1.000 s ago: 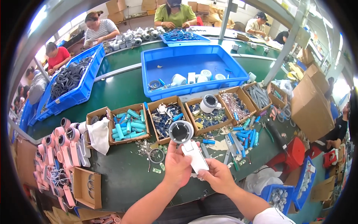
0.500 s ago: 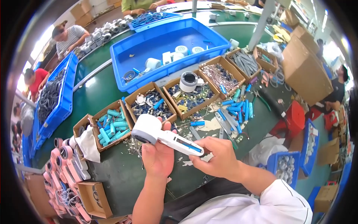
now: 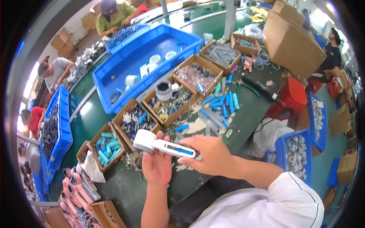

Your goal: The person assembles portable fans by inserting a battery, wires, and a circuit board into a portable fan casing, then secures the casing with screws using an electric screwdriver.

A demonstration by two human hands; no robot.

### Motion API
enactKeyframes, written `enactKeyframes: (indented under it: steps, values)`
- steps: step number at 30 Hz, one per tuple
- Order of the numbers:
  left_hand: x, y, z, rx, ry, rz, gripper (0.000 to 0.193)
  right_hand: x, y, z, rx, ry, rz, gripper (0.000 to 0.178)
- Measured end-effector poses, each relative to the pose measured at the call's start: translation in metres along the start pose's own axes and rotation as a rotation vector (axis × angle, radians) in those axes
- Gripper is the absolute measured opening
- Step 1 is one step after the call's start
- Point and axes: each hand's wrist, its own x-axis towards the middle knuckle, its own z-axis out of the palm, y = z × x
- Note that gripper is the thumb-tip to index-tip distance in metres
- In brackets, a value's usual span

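Note:
A white handheld fan (image 3: 143,140) with a grey rim round its head is held level above the bench. Its handle is open along one face, and a blue battery cell (image 3: 182,151) shows inside. My left hand (image 3: 157,170) is palm up under the neck, fingers curled up behind the handle. At the handle's far end, my right hand (image 3: 211,155) grips it between thumb and fingers. Beyond the fan stands a cardboard box of small circuit boards (image 3: 135,121); another box (image 3: 169,102) holds more boards with a white fan head (image 3: 164,90) on top.
Loose blue battery cells (image 3: 220,102) and green-handled pliers (image 3: 247,87) lie on the green bench. A large blue tray (image 3: 110,76) stands beyond the boxes. Pink handheld fans (image 3: 72,190) are piled at the left, near a box of teal cells (image 3: 108,146). Co-workers sit across the bench.
The view has swung rightward, so the bench things sit farther left in the picture. Both hands keep hold of the fan, which is turned slightly.

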Motion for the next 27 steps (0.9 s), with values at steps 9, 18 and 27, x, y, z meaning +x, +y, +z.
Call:
enactKeyframes:
  steps: [9,18,27]
  values:
    - [-0.011,-0.011,0.007,0.511,-0.013,0.217,0.08,0.049,0.065,-0.057,1.029,0.012,0.786,0.03]
    - [-0.009,-0.005,0.001,0.692,0.142,0.243,0.048,0.292,0.196,-0.13,0.663,0.277,0.767,0.035]
    - [0.013,-0.003,-0.039,0.988,0.199,0.197,0.026,0.546,0.376,-0.097,0.667,0.488,0.894,0.029]
